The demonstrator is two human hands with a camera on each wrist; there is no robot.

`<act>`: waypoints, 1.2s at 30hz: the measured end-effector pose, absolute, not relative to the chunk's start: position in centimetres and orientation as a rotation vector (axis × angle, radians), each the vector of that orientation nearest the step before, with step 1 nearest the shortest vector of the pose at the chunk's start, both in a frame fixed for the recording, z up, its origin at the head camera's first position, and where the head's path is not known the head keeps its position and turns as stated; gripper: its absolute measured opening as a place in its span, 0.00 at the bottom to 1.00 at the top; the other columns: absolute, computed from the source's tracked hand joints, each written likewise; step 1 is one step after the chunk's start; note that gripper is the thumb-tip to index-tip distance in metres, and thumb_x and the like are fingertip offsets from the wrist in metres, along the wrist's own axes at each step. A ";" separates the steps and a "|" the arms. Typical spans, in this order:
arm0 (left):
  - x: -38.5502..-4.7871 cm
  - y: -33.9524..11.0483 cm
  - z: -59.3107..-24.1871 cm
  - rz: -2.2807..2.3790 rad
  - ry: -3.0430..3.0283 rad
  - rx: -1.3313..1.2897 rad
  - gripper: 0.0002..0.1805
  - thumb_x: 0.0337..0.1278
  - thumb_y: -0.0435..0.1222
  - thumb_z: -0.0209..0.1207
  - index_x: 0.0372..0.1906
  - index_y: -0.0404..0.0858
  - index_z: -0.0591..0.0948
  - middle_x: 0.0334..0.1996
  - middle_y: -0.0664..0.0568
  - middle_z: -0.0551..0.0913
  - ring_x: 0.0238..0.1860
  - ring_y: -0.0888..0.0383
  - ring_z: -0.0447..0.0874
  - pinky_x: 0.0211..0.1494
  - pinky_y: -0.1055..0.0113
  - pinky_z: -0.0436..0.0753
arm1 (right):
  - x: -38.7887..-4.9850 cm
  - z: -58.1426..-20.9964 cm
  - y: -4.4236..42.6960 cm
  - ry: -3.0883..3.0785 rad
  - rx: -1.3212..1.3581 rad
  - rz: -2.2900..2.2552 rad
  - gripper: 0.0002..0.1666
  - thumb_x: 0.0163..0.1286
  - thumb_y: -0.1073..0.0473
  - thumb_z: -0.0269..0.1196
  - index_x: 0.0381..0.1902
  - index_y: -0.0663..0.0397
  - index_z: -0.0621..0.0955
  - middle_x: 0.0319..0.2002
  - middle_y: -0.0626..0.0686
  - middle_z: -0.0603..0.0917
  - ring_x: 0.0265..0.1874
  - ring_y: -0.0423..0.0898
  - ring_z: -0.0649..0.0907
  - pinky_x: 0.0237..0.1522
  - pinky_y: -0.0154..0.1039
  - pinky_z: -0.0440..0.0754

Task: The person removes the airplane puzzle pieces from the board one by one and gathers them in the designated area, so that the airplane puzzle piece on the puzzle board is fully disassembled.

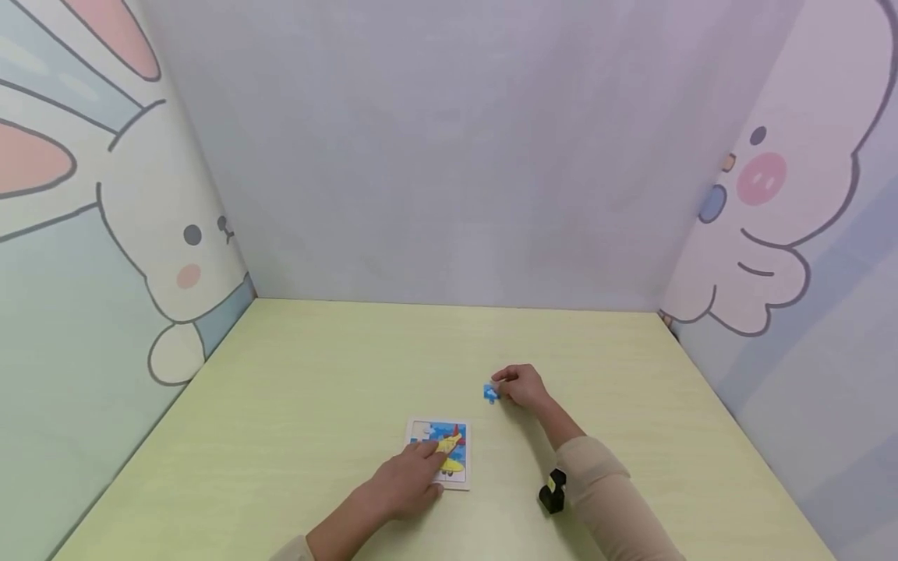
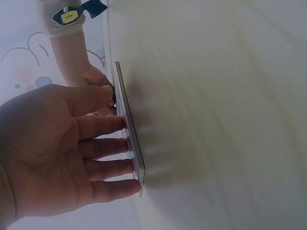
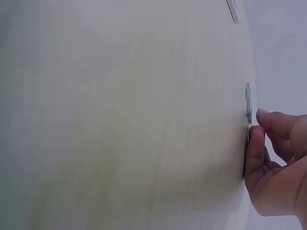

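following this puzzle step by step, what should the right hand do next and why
Probably draw the blue jigsaw piece toward the airplane puzzle with the right hand: that hand is already at the piece, which lies apart from the puzzle; the puzzle looks unfilled at its upper left, and the left hand rests on it.

The yellow-green desk [image 1: 316, 374] is carrying a framed airplane puzzle [image 1: 459, 457]; a blue puzzle piece [image 1: 489, 393] is lying nearer the desk's far and right edges.
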State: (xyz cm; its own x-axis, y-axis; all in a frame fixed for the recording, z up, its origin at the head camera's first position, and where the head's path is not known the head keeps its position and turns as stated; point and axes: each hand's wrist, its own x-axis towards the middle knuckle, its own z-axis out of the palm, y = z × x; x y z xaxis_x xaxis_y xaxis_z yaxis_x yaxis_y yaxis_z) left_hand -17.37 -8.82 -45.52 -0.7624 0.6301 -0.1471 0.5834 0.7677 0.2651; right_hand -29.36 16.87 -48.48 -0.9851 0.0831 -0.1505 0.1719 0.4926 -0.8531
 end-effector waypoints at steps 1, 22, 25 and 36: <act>-17.4 -8.9 -45.5 0.298 2.737 0.960 0.25 0.67 0.44 0.60 0.64 0.36 0.78 0.65 0.42 0.74 0.65 0.42 0.72 0.61 0.50 0.78 | -29.4 -48.5 16.9 2.633 0.229 -1.523 0.07 0.66 0.70 0.64 0.41 0.65 0.85 0.26 0.52 0.78 0.19 0.43 0.72 0.23 0.33 0.73; -17.6 -8.7 -45.6 0.333 2.762 0.952 0.24 0.64 0.42 0.62 0.62 0.36 0.80 0.63 0.42 0.76 0.63 0.42 0.74 0.62 0.52 0.77 | -26.2 -47.6 14.6 2.600 -0.091 -1.604 0.11 0.63 0.69 0.67 0.44 0.69 0.83 0.30 0.51 0.80 0.28 0.43 0.76 0.30 0.35 0.74; -17.8 -8.5 -45.5 0.327 2.773 0.960 0.23 0.64 0.42 0.62 0.61 0.36 0.80 0.61 0.43 0.77 0.61 0.44 0.75 0.62 0.54 0.77 | -25.9 -47.4 14.0 2.586 -0.156 -1.607 0.12 0.63 0.69 0.67 0.45 0.69 0.83 0.30 0.52 0.81 0.29 0.43 0.76 0.31 0.34 0.74; -17.8 -8.5 -45.5 0.292 2.741 0.919 0.27 0.62 0.46 0.64 0.63 0.37 0.79 0.63 0.44 0.75 0.63 0.44 0.73 0.63 0.54 0.77 | -25.4 -47.9 11.8 2.534 -0.325 -1.537 0.12 0.65 0.69 0.67 0.46 0.69 0.83 0.31 0.50 0.81 0.31 0.44 0.76 0.33 0.34 0.76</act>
State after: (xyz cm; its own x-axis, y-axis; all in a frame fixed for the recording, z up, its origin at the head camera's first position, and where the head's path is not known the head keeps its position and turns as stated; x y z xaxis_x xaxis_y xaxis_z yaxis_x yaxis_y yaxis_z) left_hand -17.79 -8.54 -45.51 -0.7750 0.6119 -0.1578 0.5649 0.7828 0.2609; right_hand -25.38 11.78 -47.85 -0.9636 -0.2663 -0.0239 -0.1018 0.4481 -0.8882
